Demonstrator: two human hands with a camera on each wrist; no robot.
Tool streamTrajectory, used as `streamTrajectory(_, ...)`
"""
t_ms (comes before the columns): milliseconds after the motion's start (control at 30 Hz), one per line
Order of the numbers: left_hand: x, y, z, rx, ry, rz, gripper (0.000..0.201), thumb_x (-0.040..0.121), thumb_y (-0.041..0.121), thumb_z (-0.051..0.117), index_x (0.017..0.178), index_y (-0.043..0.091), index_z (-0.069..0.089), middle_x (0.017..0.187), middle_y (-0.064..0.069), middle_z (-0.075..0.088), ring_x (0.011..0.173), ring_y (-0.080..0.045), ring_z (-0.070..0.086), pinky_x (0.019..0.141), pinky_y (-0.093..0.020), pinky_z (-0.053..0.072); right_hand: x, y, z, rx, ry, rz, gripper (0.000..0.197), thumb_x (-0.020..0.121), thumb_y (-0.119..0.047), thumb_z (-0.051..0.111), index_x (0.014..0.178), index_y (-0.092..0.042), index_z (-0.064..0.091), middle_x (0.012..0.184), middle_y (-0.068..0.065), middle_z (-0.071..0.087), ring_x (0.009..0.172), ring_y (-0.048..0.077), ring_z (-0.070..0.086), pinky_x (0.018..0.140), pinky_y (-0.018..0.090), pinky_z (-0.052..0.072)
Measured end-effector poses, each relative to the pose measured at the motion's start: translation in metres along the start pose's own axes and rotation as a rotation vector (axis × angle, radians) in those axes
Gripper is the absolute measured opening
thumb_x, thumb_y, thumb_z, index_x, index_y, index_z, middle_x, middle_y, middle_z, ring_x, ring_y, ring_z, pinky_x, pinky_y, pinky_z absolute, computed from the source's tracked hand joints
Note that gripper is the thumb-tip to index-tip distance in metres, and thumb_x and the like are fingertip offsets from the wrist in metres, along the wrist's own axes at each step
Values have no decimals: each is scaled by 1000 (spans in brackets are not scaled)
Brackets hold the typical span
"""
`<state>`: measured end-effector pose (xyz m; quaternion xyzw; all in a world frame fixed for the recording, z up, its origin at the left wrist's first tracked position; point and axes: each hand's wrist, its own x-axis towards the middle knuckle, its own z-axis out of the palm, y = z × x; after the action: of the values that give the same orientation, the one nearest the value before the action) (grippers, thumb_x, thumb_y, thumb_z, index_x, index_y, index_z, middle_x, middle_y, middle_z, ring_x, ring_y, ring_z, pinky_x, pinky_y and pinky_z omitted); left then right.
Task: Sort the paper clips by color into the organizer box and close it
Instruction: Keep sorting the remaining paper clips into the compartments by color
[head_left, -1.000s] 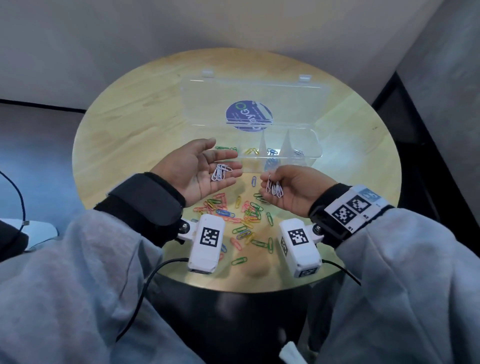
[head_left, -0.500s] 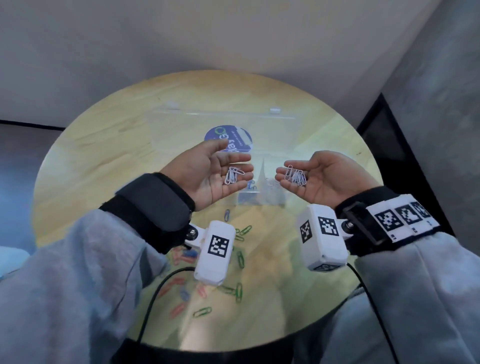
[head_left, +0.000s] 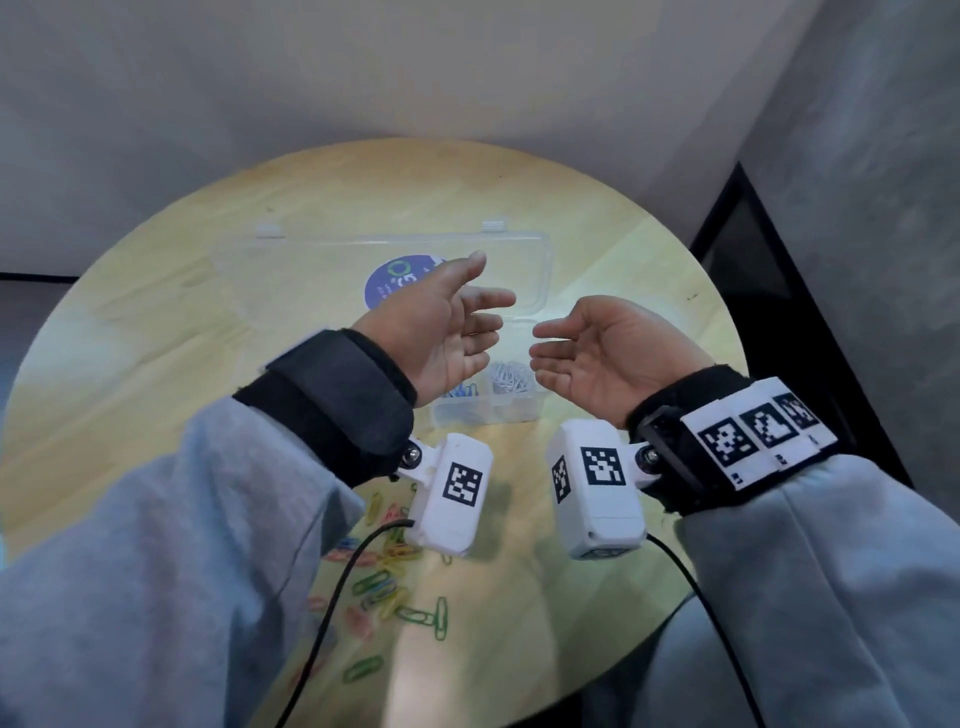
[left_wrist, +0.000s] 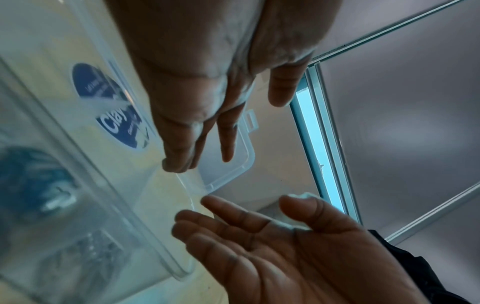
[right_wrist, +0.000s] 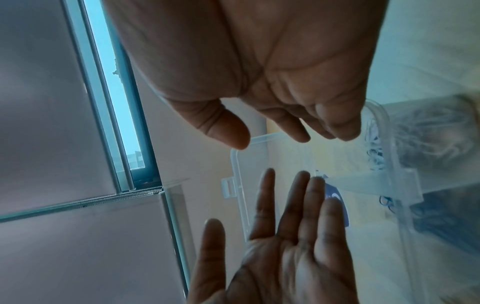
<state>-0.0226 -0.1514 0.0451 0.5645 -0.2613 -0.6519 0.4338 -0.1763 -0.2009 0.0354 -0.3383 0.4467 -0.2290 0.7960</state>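
From the head camera, your left hand (head_left: 441, 332) and right hand (head_left: 597, 358) hover palm-up, fingers relaxed and holding nothing, above the organizer box (head_left: 488, 410); white clips (head_left: 511, 382) lie inside between them. Both wrist cameras show 2 bare palms over the box's lid (left_wrist: 228, 170).

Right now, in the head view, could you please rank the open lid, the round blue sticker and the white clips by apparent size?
1. open lid
2. blue sticker, partly hidden by the left hand
3. white clips
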Motion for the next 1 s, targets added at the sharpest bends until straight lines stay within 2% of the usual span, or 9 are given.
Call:
streamTrajectory(167, -43, -8, -20, 90, 109, 63, 30, 96, 36, 42, 93, 13, 60, 87, -7, 62, 78, -19, 62, 71, -26, 51, -13, 6, 7, -262, 112, -145, 15, 89, -11, 45, 91, -9, 60, 89, 8, 58, 79, 18, 55, 77, 26, 45)
streamTrajectory(267, -74, -23, -39, 339, 241, 42, 14, 95, 25, 49, 92, 15, 58, 79, -4, 57, 65, -15, 55, 61, -23, 46, -27, 17, 13, -552, 131, -222, 15, 89, -9, 48, 85, -15, 60, 85, 5, 60, 80, 18, 58, 79, 30, 49)
streamTrajectory(367, -96, -43, -58, 618, 318, -8, 5, 94, 18, 51, 90, 16, 54, 76, -2, 52, 61, -13, 48, 55, -22, 39, -45, 34, 18, -987, 92, -316, 11, 90, -16, 51, 92, -20, 61, 87, -1, 62, 83, 16, 60, 81, 32, 51)
streamTrajectory(500, -115, -62, -64, 846, 389, -98, 5, 90, 18, 56, 92, 15, 59, 78, -4, 58, 67, -18, 54, 63, -23, 43, -62, 65, 23, -1223, 18, -317, 11, 90, -24, 54, 98, -22, 62, 82, -4, 58, 73, 12, 55, 77, 29, 48)
streamTrajectory(633, -110, -71, -76, 963, 519, -191, 2, 86, 16, 59, 86, 17, 61, 87, -9, 62, 79, -22, 55, 76, -29, 49, -49, 75, 22, -1415, -109, -287, 14, 89, -27, 57, 101, -24, 65, 94, -8, 61, 89, 11, 58, 81, 22, 44)
streamTrajectory(700, -104, -71, -86, 991, 603, -209, 11, 87, 18, 58, 98, 17, 62, 103, -12, 65, 85, -23, 55, 77, -28, 45, -38, 65, 31, -1407, -127, -333, 19, 89, -26, 57, 105, -22, 65, 97, -8, 61, 90, 10, 57, 82, 21, 42)
streamTrajectory(833, -95, -72, -106, 1141, 666, -352, 40, 88, 18, 57, 128, 17, 53, 133, -7, 53, 119, -25, 51, 89, -24, 41, -18, 54, 49, -1391, -162, -381, 22, 89, -24, 56, 110, -24, 63, 103, -7, 62, 92, 11, 58, 84, 24, 46)
streamTrajectory(933, -95, -76, -126, 1212, 681, -424, 39, 86, 17, 56, 125, 19, 51, 130, -10, 54, 113, -28, 56, 83, -24, 43, -9, 64, 59, -1648, -242, -337, 31, 92, -21, 50, 121, -25, 58, 121, -5, 59, 110, 13, 56, 83, 20, 40)
streamTrajectory(1000, -97, -80, -138, 1185, 685, -423, 34, 83, 16, 57, 117, 22, 52, 119, -9, 58, 100, -28, 61, 75, -24, 45, -3, 71, 68, -1754, -262, -312, 40, 93, -16, 46, 131, -28, 52, 135, -3, 52, 120, 16, 51, 90, 23, 40)
